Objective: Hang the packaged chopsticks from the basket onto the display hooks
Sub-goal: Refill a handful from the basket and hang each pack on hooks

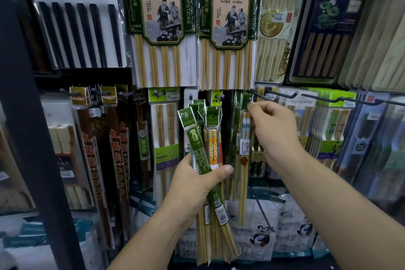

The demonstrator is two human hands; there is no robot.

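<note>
The left hand (197, 184) is curled round a bundle of narrow clear-plastic chopstick packets (210, 138) with green card headers and pale bamboo sticks inside. Its thumb lies across the front, the headers fan out above the fist, and the stick ends jut out below it. Up and to the right, the right hand (274, 129) has thumb and forefinger pinched on the green header of a single matching chopstick packet (245, 147), right at the tip of a dark metal display hook (249, 100). Whether the header's hole is over the tip cannot be told. More green-headed packets (236, 120) hang just left of those fingertips. Just right of the right hand's knuckles a long bare black hook (276, 95) sticks out. Above both hands hang two large packs of bamboo chopsticks with green-and-cream labels (162, 17). Left of the left hand hang long dark brown packs with orange lettering (118, 149).
</note>
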